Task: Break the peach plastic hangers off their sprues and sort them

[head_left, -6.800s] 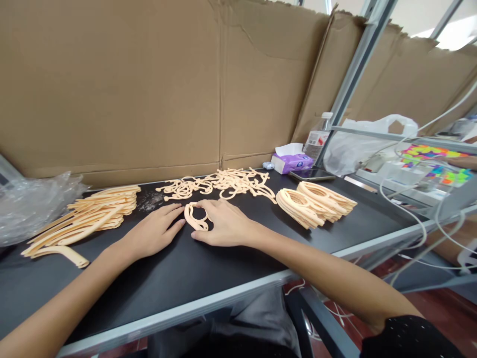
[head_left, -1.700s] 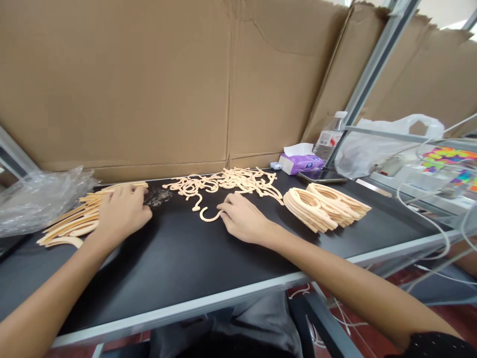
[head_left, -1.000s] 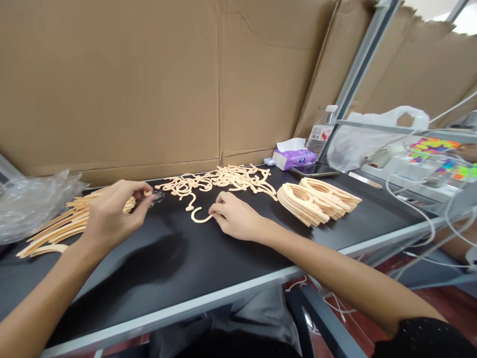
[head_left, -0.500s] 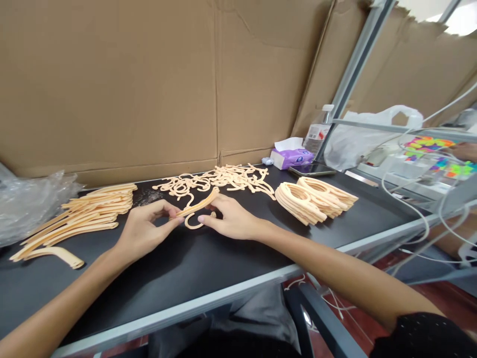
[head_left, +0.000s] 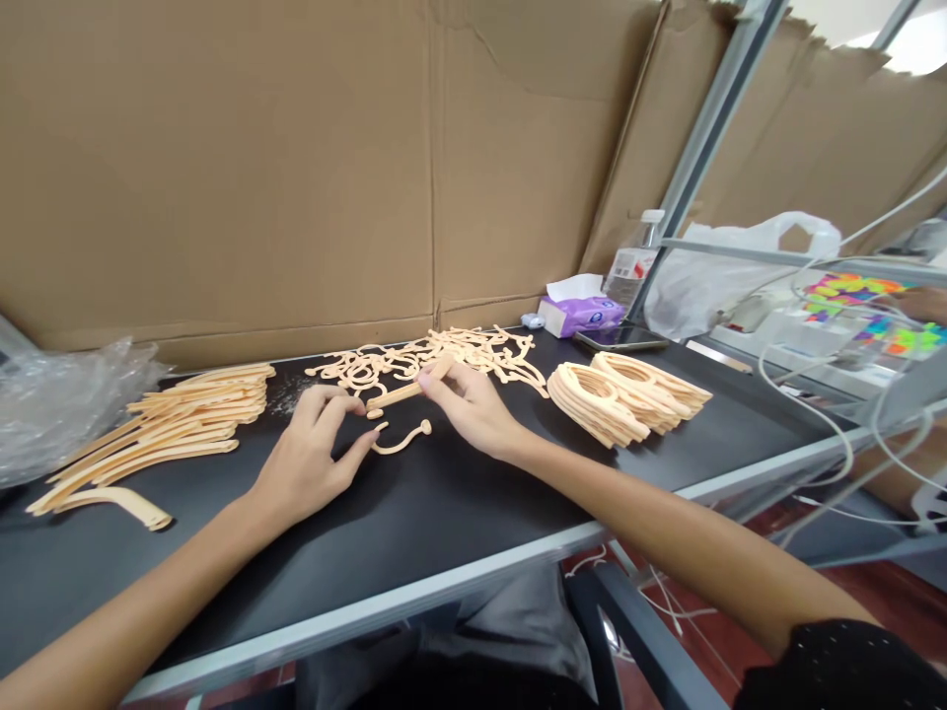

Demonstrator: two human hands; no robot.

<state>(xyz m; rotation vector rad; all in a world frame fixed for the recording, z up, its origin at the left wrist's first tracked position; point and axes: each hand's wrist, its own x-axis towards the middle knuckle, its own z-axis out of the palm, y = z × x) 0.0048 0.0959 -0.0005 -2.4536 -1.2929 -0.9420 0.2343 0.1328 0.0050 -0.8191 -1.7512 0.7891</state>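
My right hand (head_left: pixel 466 399) is closed on one end of a cream curved piece (head_left: pixel 395 395), which slants down to the left above the black table. My left hand (head_left: pixel 318 444) has its thumb and fingers apart, near the lower end of that piece. Between and just below the hands, a cream hook (head_left: pixel 403 440) lies on the table, its left tip beside my left thumb. Behind my hands spreads a loose heap of cream hooks (head_left: pixel 466 347). A pile of long curved cream pieces (head_left: pixel 184 414) is at the left.
Two stacks of cream hanger-shaped pieces (head_left: pixel 599 399) stand at the right of the black table (head_left: pixel 444 513). Behind them are a phone (head_left: pixel 621 338), a purple tissue pack (head_left: pixel 584 314) and a bottle (head_left: pixel 630 264). Crumpled clear plastic (head_left: pixel 66 404) lies far left. Another person's hand (head_left: pixel 921 301) shows far right.
My left hand has opened and come off the curved piece. My right hand has moved slightly up and right with it, and the hook below now lies clear of my right thumb.
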